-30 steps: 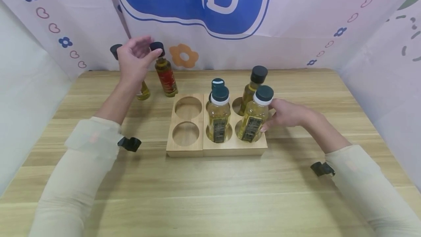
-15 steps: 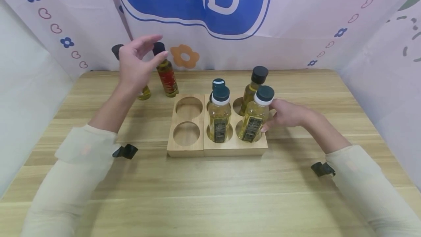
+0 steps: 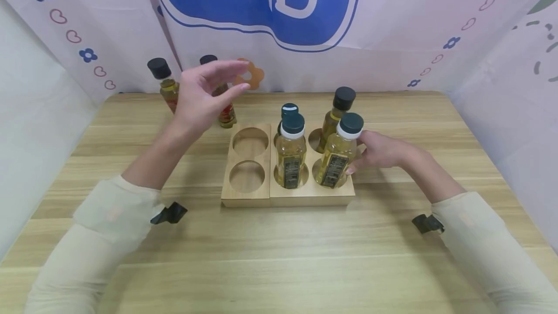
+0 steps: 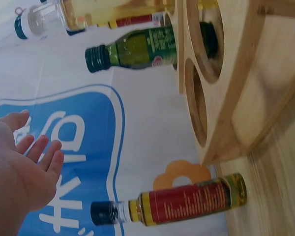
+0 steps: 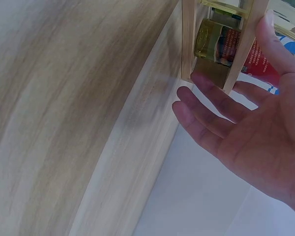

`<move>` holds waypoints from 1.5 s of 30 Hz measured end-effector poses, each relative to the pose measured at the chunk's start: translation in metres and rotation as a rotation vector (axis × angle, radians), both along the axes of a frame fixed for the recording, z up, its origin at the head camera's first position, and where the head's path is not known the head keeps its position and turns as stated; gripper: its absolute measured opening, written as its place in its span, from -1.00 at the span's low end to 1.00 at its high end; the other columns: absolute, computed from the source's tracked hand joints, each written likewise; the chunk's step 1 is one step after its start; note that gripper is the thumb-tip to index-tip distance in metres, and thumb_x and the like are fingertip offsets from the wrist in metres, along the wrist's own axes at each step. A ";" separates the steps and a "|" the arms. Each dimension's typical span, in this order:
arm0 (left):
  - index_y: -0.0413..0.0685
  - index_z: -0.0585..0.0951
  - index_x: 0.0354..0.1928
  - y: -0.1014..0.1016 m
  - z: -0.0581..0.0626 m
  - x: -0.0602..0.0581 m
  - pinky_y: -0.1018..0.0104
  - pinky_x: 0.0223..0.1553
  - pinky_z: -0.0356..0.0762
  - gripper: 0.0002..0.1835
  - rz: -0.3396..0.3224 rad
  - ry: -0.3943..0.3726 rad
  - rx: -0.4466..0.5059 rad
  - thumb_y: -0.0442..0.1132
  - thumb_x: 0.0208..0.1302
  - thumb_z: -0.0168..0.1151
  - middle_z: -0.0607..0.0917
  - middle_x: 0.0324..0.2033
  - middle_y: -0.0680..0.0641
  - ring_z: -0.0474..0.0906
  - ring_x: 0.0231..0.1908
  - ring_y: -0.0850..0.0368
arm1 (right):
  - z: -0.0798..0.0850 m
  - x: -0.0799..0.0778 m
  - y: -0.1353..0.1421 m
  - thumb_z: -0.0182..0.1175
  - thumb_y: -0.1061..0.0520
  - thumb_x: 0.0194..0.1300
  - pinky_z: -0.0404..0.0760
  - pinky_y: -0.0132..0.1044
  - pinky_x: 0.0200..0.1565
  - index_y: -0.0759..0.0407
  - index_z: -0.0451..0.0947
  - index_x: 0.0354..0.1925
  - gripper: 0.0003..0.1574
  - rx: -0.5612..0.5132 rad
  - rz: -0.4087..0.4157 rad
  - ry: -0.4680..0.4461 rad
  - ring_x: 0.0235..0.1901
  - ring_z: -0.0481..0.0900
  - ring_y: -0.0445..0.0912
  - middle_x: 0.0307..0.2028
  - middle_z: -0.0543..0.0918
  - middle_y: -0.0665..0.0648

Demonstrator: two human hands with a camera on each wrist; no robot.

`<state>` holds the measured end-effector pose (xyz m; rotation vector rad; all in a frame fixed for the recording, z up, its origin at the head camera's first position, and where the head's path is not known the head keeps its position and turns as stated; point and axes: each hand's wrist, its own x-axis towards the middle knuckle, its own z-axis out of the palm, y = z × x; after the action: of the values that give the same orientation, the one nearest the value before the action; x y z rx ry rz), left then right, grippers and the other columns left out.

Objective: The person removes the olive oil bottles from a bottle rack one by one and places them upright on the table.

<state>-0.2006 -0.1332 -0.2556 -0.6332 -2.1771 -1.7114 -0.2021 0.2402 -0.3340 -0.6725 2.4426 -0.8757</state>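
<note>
My left hand (image 3: 202, 98) hovers with fingers apart in front of a red-labelled oil bottle (image 3: 226, 115), hiding part of it. In the left wrist view this hand (image 4: 24, 169) holds nothing, and the red-labelled bottle (image 4: 187, 204) stands apart from it. Another black-capped bottle (image 3: 167, 86) is behind my left forearm. My right hand (image 3: 381, 149) is at the right end of a wooden bottle rack (image 3: 311, 200). In the right wrist view its thumb (image 5: 273, 42) touches the rack's edge (image 5: 246, 46), with the fingers loosely extended.
Two green-capped oil bottles stand in the rack's front holes, the near middle one (image 3: 291, 154) and the right one (image 3: 334, 159). Behind them are a dark green bottle (image 3: 288, 109) and a black-capped bottle (image 3: 340, 103). A printed cloth (image 3: 375, 67) hangs behind the table.
My left hand has moved right and slightly down, now covering the red-labelled bottle and uncovering the top of the far-left bottle. My right hand has stayed at the rack.
</note>
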 end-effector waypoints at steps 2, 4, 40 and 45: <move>-0.33 0.69 0.12 0.003 0.000 0.004 0.32 0.19 0.62 -0.66 -0.035 -0.003 -0.006 -0.46 0.30 0.41 0.75 0.10 -0.19 0.69 0.08 0.12 | 0.000 0.000 0.000 0.61 0.14 0.07 0.50 0.35 0.26 0.39 0.41 0.32 -0.05 0.002 0.000 0.002 0.29 0.47 0.38 0.23 0.57 0.43; -0.34 0.68 0.12 0.007 -0.001 0.007 0.34 0.16 0.64 -0.66 -0.067 -0.014 -0.009 -0.46 0.31 0.40 0.75 0.10 -0.19 0.71 0.07 0.12 | 0.000 0.000 0.000 0.61 0.14 0.07 0.51 0.35 0.26 0.39 0.41 0.32 -0.05 0.003 -0.001 0.002 0.29 0.47 0.38 0.23 0.57 0.44; -0.35 0.59 0.26 0.047 -0.017 0.026 0.14 0.23 0.63 -0.46 -0.429 -0.144 -0.050 -0.54 0.21 0.45 0.74 0.11 -0.22 0.72 0.10 0.03 | 0.001 0.000 -0.001 0.60 0.15 0.07 0.51 0.36 0.26 0.40 0.41 0.32 -0.06 0.008 0.002 -0.004 0.28 0.47 0.38 0.23 0.57 0.44; -0.40 0.62 0.20 0.046 -0.019 0.027 0.13 0.16 0.68 -0.49 -0.431 -0.137 -0.037 -0.57 0.16 0.46 0.77 0.05 -0.23 0.75 0.02 0.00 | 0.000 0.000 -0.001 0.61 0.16 0.06 0.50 0.34 0.27 0.39 0.41 0.31 -0.07 0.003 -0.003 -0.001 0.28 0.47 0.37 0.23 0.58 0.43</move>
<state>-0.1732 -0.0870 -0.2750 -1.0899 -2.2919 -1.9736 -0.2023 0.2393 -0.3336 -0.6676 2.4441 -0.8727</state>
